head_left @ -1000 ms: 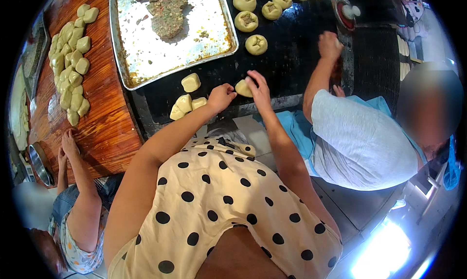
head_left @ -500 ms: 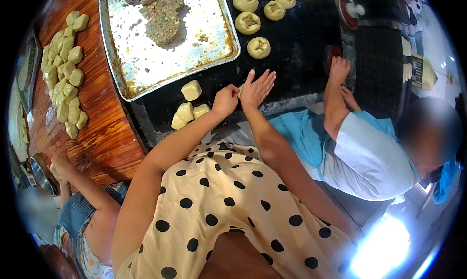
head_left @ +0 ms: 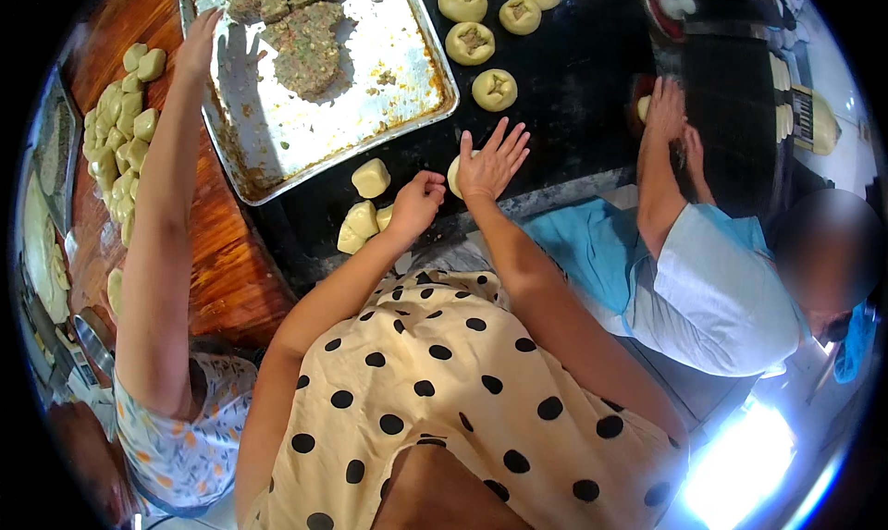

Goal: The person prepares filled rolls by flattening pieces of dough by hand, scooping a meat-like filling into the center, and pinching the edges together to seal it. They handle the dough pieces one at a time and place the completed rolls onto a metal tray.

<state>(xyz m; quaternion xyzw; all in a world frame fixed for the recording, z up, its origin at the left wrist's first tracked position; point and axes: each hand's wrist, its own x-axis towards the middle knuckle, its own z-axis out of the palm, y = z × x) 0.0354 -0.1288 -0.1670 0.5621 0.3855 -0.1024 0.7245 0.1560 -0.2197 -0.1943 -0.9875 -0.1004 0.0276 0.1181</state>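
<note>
My right hand lies palm down with fingers spread, pressing on a pale round of dough on the black work surface. Just left of it, my left hand is loosely closed, and whatever its curled fingers may hold is hidden. Several cut dough pieces sit beside my left hand, near the surface's front edge. Above them is a metal tray with lumps of herb-flecked minced filling. Shaped dough rounds with pinched tops stand in rows beyond my right hand.
Another person's arm reaches from the lower left over a wooden board with many dough pieces to the tray's edge. A person in a pale top works at the right, hands by a red dish. A metal bowl sits at the left.
My right hand has flattened onto the dough, and my left has drawn slightly down and left from it. The left co-worker's arm has reached up to the tray. The right co-worker's hands moved.
</note>
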